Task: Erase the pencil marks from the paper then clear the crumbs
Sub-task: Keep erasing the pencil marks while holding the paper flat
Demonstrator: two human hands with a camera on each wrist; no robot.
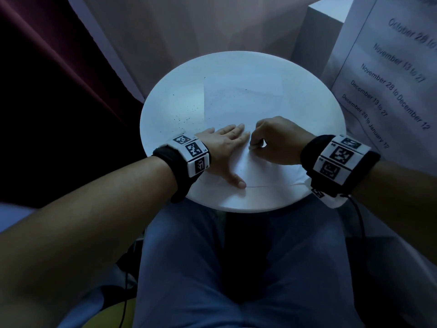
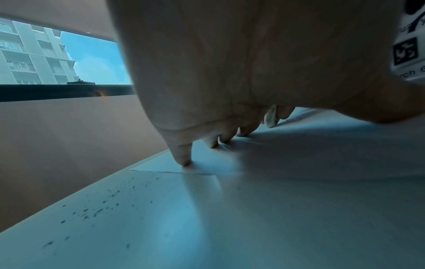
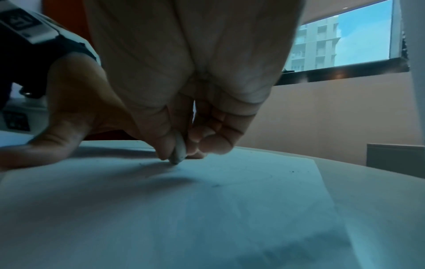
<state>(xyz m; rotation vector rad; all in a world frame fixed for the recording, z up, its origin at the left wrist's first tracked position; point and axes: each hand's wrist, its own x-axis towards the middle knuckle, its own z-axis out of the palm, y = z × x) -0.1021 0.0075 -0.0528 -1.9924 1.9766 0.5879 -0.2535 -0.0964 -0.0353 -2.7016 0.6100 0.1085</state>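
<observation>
Tabletop [image 1: 307, 95]: left hand [image 1: 223, 147] flat on paper [image 1: 243, 102]

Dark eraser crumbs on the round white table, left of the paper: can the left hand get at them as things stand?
Probably yes. The dark eraser crumbs lie on bare round white table just beyond the left hand, with nothing between; but that hand presses flat on the white paper sheet and would have to lift.

Right hand [image 3: 184, 102] pinches eraser [image 3: 178, 151], tip touching paper [image 3: 207, 209]. Left hand [image 3: 69, 116] flat on paper at left. Faint marks, dark crumbs [image 3: 292, 171] on sheet. Window [image 3: 345, 41] behind.
</observation>
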